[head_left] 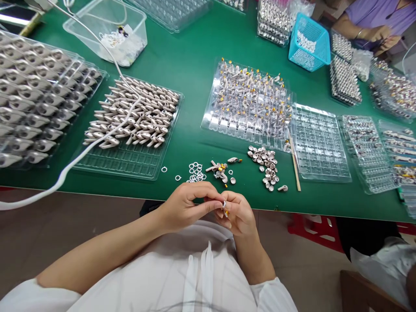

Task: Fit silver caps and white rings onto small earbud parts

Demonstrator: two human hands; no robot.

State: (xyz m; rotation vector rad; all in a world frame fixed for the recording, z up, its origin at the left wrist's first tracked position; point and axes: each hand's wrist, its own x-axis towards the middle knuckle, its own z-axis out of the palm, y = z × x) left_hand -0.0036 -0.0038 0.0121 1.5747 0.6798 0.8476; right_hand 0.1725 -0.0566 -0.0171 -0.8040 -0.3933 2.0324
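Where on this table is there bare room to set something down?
Bare green strip between the tray of beige stems and the yellow-tipped parts tray, running up to the clear tub. Crowded: right-side trays, loose rings near edge.

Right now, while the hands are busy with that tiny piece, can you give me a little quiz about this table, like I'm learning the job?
1. True or false: the blue basket is empty.
2. What do the left hand and right hand pinch together? A) a small white part B) a spoon C) a toy car
3. Fill in: the loose white rings lie on a ____ table.
Key: 1 false; 2 A; 3 green.
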